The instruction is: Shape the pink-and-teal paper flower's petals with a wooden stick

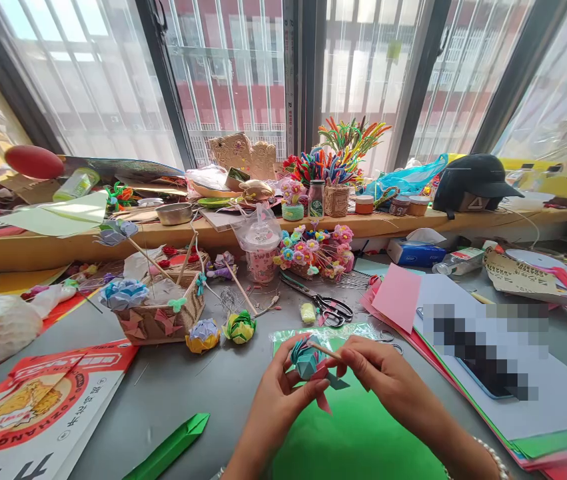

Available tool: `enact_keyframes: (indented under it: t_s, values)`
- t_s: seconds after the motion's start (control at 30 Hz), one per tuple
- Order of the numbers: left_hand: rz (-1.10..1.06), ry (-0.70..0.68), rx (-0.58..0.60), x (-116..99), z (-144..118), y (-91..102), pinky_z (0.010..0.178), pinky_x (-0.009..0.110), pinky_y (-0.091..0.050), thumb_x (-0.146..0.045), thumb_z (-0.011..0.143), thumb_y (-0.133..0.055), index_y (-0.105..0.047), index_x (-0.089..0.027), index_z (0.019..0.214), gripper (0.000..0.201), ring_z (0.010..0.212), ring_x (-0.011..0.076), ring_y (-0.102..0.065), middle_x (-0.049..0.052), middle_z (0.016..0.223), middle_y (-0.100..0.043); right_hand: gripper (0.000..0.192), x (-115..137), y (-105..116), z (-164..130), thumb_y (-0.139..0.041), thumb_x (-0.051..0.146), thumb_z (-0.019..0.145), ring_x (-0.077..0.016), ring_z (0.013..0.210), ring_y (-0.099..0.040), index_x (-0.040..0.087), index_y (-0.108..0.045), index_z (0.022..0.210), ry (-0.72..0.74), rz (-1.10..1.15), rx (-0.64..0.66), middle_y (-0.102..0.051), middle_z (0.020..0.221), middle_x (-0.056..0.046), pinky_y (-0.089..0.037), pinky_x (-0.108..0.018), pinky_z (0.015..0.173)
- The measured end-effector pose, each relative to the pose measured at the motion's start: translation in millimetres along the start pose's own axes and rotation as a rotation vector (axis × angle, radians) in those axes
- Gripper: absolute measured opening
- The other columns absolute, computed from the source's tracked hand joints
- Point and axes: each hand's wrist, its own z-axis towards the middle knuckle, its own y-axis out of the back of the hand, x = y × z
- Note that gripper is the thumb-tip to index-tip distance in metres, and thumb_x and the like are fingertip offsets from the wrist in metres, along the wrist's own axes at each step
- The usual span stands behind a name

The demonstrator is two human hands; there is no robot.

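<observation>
A folded paper flower (pixel 306 364) in teal and pink sits in the fingers of my left hand (pixel 283 387), which are closed around its sides and base. My right hand (pixel 380 370) pinches a thin wooden stick (pixel 326 351), its tip touching the flower's upper petals. Pink and teal paper points stick out below the flower. Under both hands lies green paper (pixel 343 433). A folded green paper strip (pixel 170 448) rests to the left. Farther back are a yellow-green paper flower (pixel 240 327) and a lilac-yellow one (pixel 203 335).
Black-handled scissors (pixel 333 310) lie beyond my hands. A cardboard basket (pixel 158 320) with paper flowers stands left, near a lidded plastic cup (pixel 260 250). Stacked coloured paper (pixel 538 373) carries a phone on the right. A printed paper bag (pixel 38 400) lies front left.
</observation>
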Motion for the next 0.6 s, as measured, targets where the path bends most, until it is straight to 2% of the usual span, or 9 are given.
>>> enact_keyframes:
  t_s: [0.13,0.23,0.4,0.6]
  values:
    - [0.014,-0.013,-0.031,-0.4,-0.5,-3.3,0.063,0.029,-0.050,-0.021,0.059,-0.076,-0.052,-0.021,0.104,0.051,0.077,0.0206,-0.063,0.003,0.086,-0.065,0.049,-2.3,0.8,1.2,-0.038,0.052,0.087,-0.0134,0.060,-0.051,0.016,-0.068,0.074,-0.064,0.002,0.033,-0.059,0.066,-0.002,-0.037,-0.023,0.053]
    - [0.019,-0.018,-0.017,1.1,0.3,-3.4,0.061,0.030,-0.051,-0.023,0.060,-0.076,-0.052,-0.021,0.106,0.051,0.076,0.0216,-0.063,0.004,0.088,-0.063,0.038,-2.0,1.0,1.1,-0.047,0.047,0.085,-0.0135,0.063,-0.051,0.017,-0.069,0.072,-0.055,-0.057,0.024,-0.058,0.069,-0.002,-0.038,-0.023,0.056]
    - [0.051,-0.017,-0.002,2.2,0.5,-4.5,0.057,0.029,-0.052,-0.024,0.062,-0.075,-0.050,-0.020,0.107,0.052,0.073,0.0203,-0.062,0.002,0.083,-0.062,0.019,0.8,-1.6,0.1,-0.061,0.034,0.079,-0.0125,0.062,-0.052,0.018,-0.068,0.072,-0.094,-0.062,-0.011,-0.060,0.070,-0.001,-0.039,-0.021,0.053]
    - [0.052,-0.004,0.014,2.7,0.3,-3.8,0.058,0.028,-0.050,-0.026,0.062,-0.075,-0.051,-0.020,0.107,0.051,0.066,0.0177,-0.063,0.001,0.078,-0.062,0.010,2.2,-4.2,0.4,-0.062,0.026,0.078,-0.0120,0.063,-0.053,0.018,-0.067,0.072,-0.021,-0.104,-0.029,-0.060,0.070,0.000,-0.041,-0.020,0.053]
